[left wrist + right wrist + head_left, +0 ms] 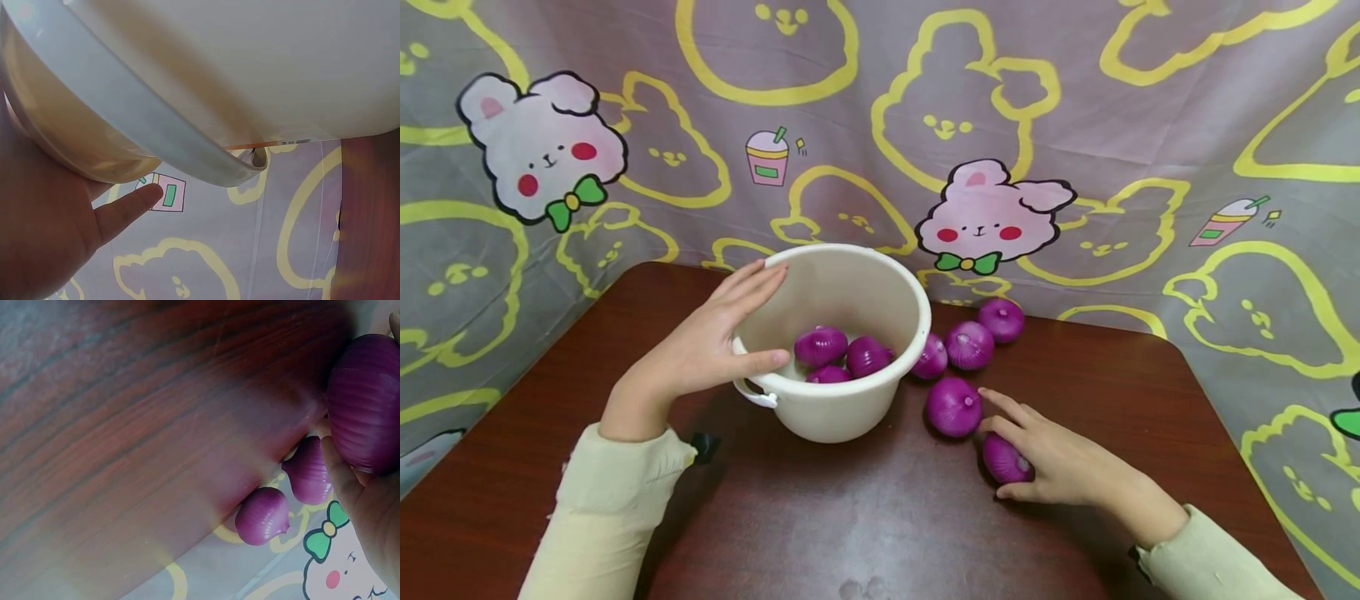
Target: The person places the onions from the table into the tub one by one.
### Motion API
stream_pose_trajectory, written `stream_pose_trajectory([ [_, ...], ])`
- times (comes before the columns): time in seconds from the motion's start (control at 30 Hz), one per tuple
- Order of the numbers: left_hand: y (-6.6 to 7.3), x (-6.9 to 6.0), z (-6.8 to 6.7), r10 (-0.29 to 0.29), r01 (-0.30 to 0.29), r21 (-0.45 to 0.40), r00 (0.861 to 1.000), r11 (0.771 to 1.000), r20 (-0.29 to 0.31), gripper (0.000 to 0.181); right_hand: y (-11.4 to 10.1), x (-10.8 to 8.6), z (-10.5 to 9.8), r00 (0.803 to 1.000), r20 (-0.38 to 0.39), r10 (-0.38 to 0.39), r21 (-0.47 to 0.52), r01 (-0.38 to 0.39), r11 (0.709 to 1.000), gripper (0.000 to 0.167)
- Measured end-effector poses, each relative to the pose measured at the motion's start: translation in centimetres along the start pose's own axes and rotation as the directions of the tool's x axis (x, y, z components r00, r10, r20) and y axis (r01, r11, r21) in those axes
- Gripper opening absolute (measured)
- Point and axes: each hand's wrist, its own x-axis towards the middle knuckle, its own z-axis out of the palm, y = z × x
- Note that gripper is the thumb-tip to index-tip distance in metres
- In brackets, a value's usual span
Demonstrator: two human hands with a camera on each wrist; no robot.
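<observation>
Three onions (pixel 822 346) in bucket (pixel 837 415), five left on worktop (pixel 820 517). My right hand (pixel 1062 458) grips one; left hand (pixel 702 343) spread at bucket rim.

left grip (pixel 707 337) higher, spread, straight-fingered; right grip (pixel 1062 457) lower, curved, pinching

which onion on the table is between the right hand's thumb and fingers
The onion lowest in the head view, with the right hand around it; the other four onions outside the bucket lie farther back.
</observation>
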Motion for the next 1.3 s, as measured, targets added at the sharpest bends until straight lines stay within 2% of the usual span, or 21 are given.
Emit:
stream_pose_trajectory([
  [0.33,-0.07,0.03,0.00,-0.012,0.012,0.007,1.000,1.000,-0.002,0.093,0.21,0.19,0.13,0.998,-0.042,-0.055,0.021,0.056,0.998,0.066],
  [0.67,-0.11,-0.04,0.02,-0.010,0.010,0.005,1.000,1.000,-0.001,0.093,0.07,0.30,-0.20,1.000,-0.009,-0.029,0.021,0.029,0.999,0.065],
  [0.97,-0.25,0.09,-0.01,0.016,-0.016,0.011,1.000,1.000,-0.004,0.093,0.34,0.39,-0.44,1.000,0.002,-0.011,0.030,0.011,0.999,0.061],
  [1.3,-0.19,0.05,0.01,-0.014,0.013,0.014,1.000,1.000,0.003,0.094,0.60,0.45,-0.77,1.000,0.003,0.014,0.032,-0.014,0.999,0.061],
])
